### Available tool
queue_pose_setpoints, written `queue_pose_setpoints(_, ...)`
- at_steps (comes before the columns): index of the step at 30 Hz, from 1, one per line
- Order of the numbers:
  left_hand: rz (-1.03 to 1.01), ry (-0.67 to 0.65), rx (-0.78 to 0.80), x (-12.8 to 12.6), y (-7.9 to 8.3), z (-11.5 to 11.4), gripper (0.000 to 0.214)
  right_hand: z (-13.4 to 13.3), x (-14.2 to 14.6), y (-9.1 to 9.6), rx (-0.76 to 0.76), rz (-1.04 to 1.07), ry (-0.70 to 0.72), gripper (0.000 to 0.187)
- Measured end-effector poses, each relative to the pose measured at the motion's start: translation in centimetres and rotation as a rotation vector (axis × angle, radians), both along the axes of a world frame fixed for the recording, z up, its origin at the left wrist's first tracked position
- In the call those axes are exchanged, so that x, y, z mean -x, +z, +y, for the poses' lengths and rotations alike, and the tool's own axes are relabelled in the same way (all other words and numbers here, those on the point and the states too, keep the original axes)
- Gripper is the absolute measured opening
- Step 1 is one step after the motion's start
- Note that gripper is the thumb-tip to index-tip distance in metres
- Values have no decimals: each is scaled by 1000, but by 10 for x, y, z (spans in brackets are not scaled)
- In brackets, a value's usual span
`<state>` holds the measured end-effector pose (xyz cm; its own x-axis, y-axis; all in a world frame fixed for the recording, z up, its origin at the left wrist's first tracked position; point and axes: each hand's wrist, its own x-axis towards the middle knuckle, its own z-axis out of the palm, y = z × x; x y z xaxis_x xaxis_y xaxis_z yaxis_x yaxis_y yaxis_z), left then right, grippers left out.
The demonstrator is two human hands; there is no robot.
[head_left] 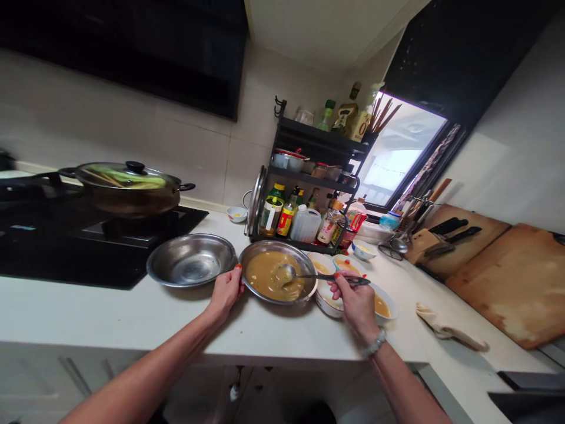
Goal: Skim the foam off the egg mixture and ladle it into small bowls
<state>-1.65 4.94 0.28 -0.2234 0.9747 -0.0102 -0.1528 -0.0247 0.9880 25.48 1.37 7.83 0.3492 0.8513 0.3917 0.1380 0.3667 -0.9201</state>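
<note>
right hand, grip closed around spoon, left hand holding filled bowl

The spoon has its head partly hidden in the brown liquid. How far the fingers of the left hand reach below the rim of the metal bowl — this I cannot tell. The right hand covers a part of the white bowls. Both forearms are cut by the bottom edge, the stove by the left one. On the bottles, most lettering is too small to read.
</note>
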Motion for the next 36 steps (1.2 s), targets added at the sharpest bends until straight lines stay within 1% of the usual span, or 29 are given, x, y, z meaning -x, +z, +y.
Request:
queue_pose_setpoints(4, -6, 4, 4, 0, 1, 0, 50, -3, -1, 2, -14, 43, -2, 40)
queue_pose_setpoints(10, 9, 5, 4, 0, 2, -1, 49, -1, -7, 2, -3, 182, 6, 40)
queue_pose_setpoints(13, 7, 12, 16, 0, 1, -1, 49, -1, -12, 5, -6, 236, 4, 40)
queue_pose_setpoints(17, 0, 8, 8, 0, 1, -1, 49, 3, -24, 15, -47, 305, -50, 38)
queue_pose_setpoints(20, -2, 9, 8, 0, 2, -1, 49, 9, -37, 22, -84, 315, -115, 38)
queue_pose_setpoints(24, 13, 19, -3, -1, 2, 0, 50, 17, -54, 26, -130, 214, -259, 38)
queue_pose_setpoints(26, 15, 24, 1, -1, 1, 1, 50, 19, -59, 24, -124, 112, -322, 37)
queue_pose_setpoints(28, 10, 26, 10, -1, 0, 1, 50, 19, -62, 20, -107, -22, -351, 37)
queue_pose_setpoints(30, 6, 20, 16, -1, 0, 1, 50, 17, -62, 13, -95, -154, -353, 37)
queue_pose_setpoints(32, 9, 14, 15, 0, 1, 1, 50, 15, -62, 6, -102, -262, -322, 36)
queue_pose_setpoints(36, 22, 11, -3, 0, 1, -1, 50, 10, -59, -6, -202, -416, -226, 28)
